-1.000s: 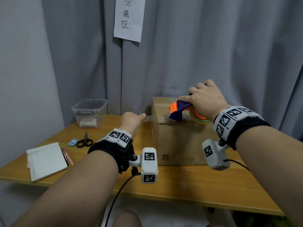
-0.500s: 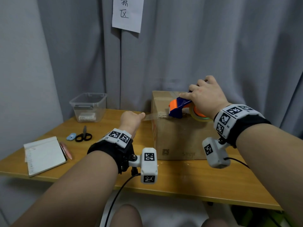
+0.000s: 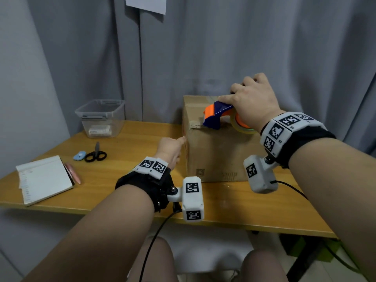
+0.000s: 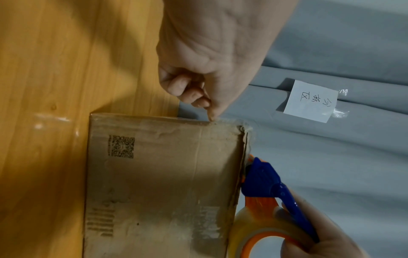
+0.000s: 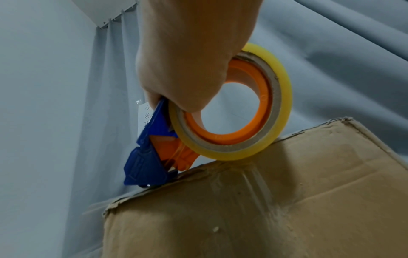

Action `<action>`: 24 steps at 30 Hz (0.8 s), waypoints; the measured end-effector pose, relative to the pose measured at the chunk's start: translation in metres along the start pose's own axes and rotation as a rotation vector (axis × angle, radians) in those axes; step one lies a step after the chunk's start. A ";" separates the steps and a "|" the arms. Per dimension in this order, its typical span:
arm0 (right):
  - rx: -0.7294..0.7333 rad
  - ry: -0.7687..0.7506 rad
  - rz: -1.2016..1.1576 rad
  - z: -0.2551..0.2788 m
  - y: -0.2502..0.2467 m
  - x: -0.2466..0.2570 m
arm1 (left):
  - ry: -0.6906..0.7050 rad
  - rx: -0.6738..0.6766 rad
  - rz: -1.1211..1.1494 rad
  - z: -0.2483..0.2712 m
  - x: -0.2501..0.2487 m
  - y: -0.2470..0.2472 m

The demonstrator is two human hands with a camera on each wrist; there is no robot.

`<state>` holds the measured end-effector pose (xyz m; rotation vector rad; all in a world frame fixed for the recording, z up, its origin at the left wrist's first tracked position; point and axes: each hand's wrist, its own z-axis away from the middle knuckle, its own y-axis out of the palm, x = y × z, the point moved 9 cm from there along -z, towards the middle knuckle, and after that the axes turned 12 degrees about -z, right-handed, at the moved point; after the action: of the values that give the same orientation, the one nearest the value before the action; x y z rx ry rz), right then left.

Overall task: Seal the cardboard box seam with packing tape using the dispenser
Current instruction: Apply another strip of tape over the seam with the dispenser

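Grey curtain (image 3: pixel 223 47) hangs behind a wooden table (image 3: pixel 126 192), and the cardboard box (image 3: pixel 215 153) stands near the table's back edge, close to the right side.

I see my right hand (image 3: pixel 254 100) clamped around the tape dispenser (image 3: pixel 215 115), fingers curled over its blue frame and thumb through the roll's core. The blue nose sits on the box top, near the left top edge. My left hand (image 3: pixel 171 149) is curled, its thumb tip pressing on the left side of the box, just under the top corner. I think it pins the free tape end there, but the tape itself is too clear to see well.

Risks, imo:
- If the thumb lets go early, the tape end can peel off the side and the strip goes loose.
- The corner cardboard looks torn and rough, so the tape may not stick well there.
- If the dispenser tilts or drifts off the seam, the strip will wrinkle or miss the gap. The seam itself I can't see from the head view.
- A hard pull w/o support can slide the box toward the right edge.

Other things: a clear plastic bin (image 3: pixel 100 119) at the back left corner; scissors (image 3: pixel 95 154) and a small blue object (image 3: pixel 79 155) before it; a notebook (image 3: pixel 44 178) with a pen (image 3: pixel 73 173) near the left front edge. All well apart from the box, nothing blocks the path. A paper note (image 3: pixel 145 4) hangs on the curtain.
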<state>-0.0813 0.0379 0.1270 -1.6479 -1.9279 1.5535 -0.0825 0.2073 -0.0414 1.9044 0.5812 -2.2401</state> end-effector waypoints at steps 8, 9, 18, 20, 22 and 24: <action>-0.042 0.017 -0.009 0.001 0.000 0.000 | -0.134 0.101 -0.049 0.002 0.009 0.006; -0.038 0.017 -0.008 0.001 0.000 0.000 | -0.159 0.120 -0.077 0.002 0.011 0.007; -0.050 0.035 -0.017 -0.001 0.002 -0.001 | -0.231 0.266 -0.499 0.000 0.030 0.001; -0.058 0.034 -0.015 -0.002 0.002 -0.002 | -0.126 0.174 -0.568 -0.007 0.026 -0.006; -0.056 0.036 -0.017 -0.001 0.003 -0.003 | 0.093 0.000 -0.446 -0.016 -0.001 -0.014; -0.051 0.036 -0.037 -0.001 0.003 -0.002 | 0.242 0.004 -0.146 -0.005 -0.037 -0.010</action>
<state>-0.0782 0.0363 0.1257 -1.6392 -1.9837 1.4629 -0.0743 0.2130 -0.0038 2.2203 0.7726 -2.1056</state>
